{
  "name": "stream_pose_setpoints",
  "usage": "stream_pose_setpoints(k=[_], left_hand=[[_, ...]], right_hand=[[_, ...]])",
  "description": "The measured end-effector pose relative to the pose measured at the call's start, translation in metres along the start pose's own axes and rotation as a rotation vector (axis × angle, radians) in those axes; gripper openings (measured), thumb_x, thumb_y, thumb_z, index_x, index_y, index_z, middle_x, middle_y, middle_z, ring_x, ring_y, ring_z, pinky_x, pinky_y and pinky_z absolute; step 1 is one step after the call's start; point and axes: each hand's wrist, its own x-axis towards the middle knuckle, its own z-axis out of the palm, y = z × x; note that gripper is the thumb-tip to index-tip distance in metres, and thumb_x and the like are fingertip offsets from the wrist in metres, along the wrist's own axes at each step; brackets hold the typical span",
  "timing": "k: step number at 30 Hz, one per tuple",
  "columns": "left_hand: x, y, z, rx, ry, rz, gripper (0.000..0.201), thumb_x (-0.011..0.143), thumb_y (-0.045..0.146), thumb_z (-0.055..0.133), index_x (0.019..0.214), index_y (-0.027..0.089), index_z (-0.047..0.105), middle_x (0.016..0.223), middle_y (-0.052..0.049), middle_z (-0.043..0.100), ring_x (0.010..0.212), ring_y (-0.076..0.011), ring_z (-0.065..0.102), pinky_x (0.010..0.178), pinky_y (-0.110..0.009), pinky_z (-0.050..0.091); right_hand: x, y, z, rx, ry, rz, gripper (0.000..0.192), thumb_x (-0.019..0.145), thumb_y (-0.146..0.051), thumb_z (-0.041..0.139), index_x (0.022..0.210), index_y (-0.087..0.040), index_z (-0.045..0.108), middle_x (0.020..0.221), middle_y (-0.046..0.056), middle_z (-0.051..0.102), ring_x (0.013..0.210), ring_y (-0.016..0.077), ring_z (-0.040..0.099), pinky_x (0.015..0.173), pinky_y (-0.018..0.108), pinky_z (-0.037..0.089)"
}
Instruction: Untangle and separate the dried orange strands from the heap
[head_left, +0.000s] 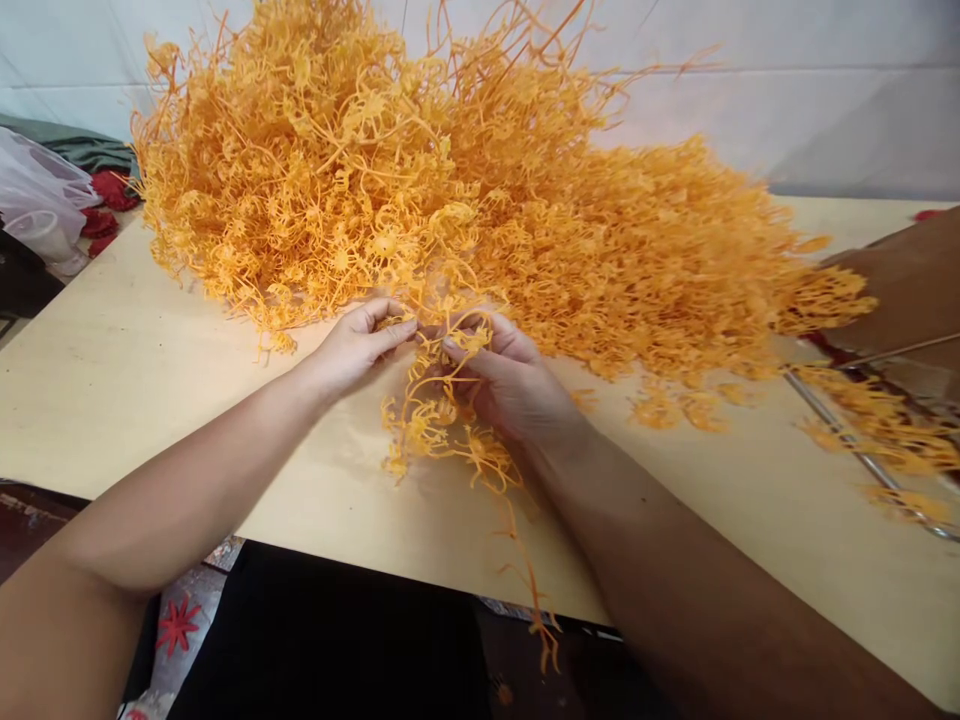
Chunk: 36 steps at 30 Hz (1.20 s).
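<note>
Cream-coloured table [150, 380] lay beneath a big orange heap [315, 180] along its far side. Looser orange pieces [885, 420] sat at the right. Near the middle, a tangled strand [424, 430] trailed past the near edge; whether it was free of the heap, I couldn't tell. The right hand [517, 385] and left hand [360, 345] held it in narrow pinches. Sorting through it seemed unfinished, with most left.

White wall [840, 100] beyond the left hand [367, 345] and right hand [517, 380], thin straight seams [787, 69], a diagonal grey shadow [870, 140] to the right. Pale table [150, 370] under both, spreading out either side. Dark reddish-brown surface [26, 525] past its near edge, lower left; can't confirm floor. Lighting soft, tabletop evenly lit left of the left hand.
</note>
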Motion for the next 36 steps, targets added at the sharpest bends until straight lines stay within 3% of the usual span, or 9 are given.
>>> stream_pose_setpoints(k=[4,9,14,18,20,24,29,33,36], left_hand=[[0.001,-0.003,-0.001,-0.007,-0.030,0.020,0.010,0.079,0.008,0.052,0.071,0.013,0.048,0.056,0.005,0.053,0.048,-0.0017,0.043,0.050,-0.017,0.029],[-0.001,-0.004,0.006,0.055,-0.016,-0.014,0.017,0.082,0.013,0.048,0.066,0.014,0.044,0.048,0.006,0.045,0.041,-0.0020,0.035,0.045,-0.017,0.023],[0.004,0.000,0.013,-0.018,0.172,-0.058,0.015,0.081,0.007,0.045,0.067,0.013,0.044,0.054,0.006,0.047,0.045,-0.0020,0.041,0.048,-0.015,0.031],[0.016,0.006,-0.005,-0.119,0.463,-0.128,0.017,0.084,0.014,0.036,0.068,0.018,0.034,0.049,0.007,0.038,0.037,-0.0035,0.033,0.037,-0.015,0.020],[0.018,0.007,-0.015,-0.113,0.402,-0.118,0.016,0.081,0.016,0.039,0.067,0.018,0.033,0.049,0.007,0.037,0.035,-0.0037,0.032,0.036,-0.015,0.016],[0.012,0.005,-0.019,-0.014,0.162,-0.032,0.013,0.069,0.009,0.045,0.060,0.016,0.038,0.050,0.005,0.043,0.036,-0.0021,0.035,0.037,-0.015,0.019],[0.006,0.006,-0.013,0.069,0.071,-0.015,0.013,0.058,0.003,0.038,0.060,0.013,0.047,0.053,0.002,0.052,0.038,-0.0024,0.038,0.040,-0.017,0.025],[0.005,0.008,-0.013,0.082,-0.086,-0.014,0.011,0.059,0.006,0.038,0.058,0.013,0.047,0.050,0.001,0.050,0.042,-0.0045,0.043,0.043,-0.018,0.028],[0.003,0.009,-0.013,0.084,-0.135,-0.013,0.013,0.069,0.015,0.042,0.057,0.014,0.046,0.048,0.002,0.046,0.042,-0.0043,0.040,0.043,-0.019,0.025]], right_hand=[[0.000,0.003,-0.002,-0.047,-0.053,0.037,0.024,0.063,-0.030,0.071,0.073,-0.021,0.052,0.055,-0.006,0.051,0.043,0.0060,0.044,0.041,0.020,0.036],[0.001,0.003,0.003,-0.029,-0.087,0.028,0.019,0.066,-0.028,0.067,0.078,-0.020,0.053,0.059,-0.005,0.051,0.046,0.0048,0.043,0.043,0.019,0.034],[-0.001,0.002,0.008,-0.049,-0.098,0.076,0.018,0.066,-0.024,0.064,0.078,-0.019,0.052,0.056,-0.007,0.046,0.041,0.0031,0.033,0.038,0.018,0.021],[-0.015,0.003,0.015,-0.112,-0.299,0.233,0.019,0.063,-0.026,0.067,0.072,-0.018,0.052,0.060,-0.004,0.050,0.050,0.0063,0.044,0.045,0.020,0.033],[-0.019,0.004,0.018,-0.145,-0.324,0.242,0.021,0.064,-0.029,0.068,0.070,-0.017,0.051,0.061,-0.003,0.050,0.053,0.0068,0.046,0.048,0.021,0.035],[-0.013,0.004,0.015,-0.124,-0.142,0.138,0.026,0.068,-0.037,0.067,0.073,-0.017,0.049,0.058,-0.006,0.042,0.042,0.0024,0.032,0.040,0.018,0.023],[-0.007,0.001,0.009,-0.119,-0.138,0.139,0.029,0.073,-0.045,0.061,0.074,-0.017,0.052,0.058,-0.005,0.041,0.040,0.0015,0.029,0.040,0.019,0.019],[-0.007,0.001,0.009,-0.121,-0.150,0.117,0.024,0.077,-0.041,0.055,0.074,-0.017,0.053,0.057,-0.005,0.038,0.041,0.0027,0.028,0.040,0.020,0.020],[-0.005,0.002,0.009,-0.115,-0.136,0.132,0.019,0.078,-0.035,0.051,0.073,-0.017,0.054,0.055,-0.005,0.034,0.041,0.0041,0.028,0.039,0.021,0.021]])
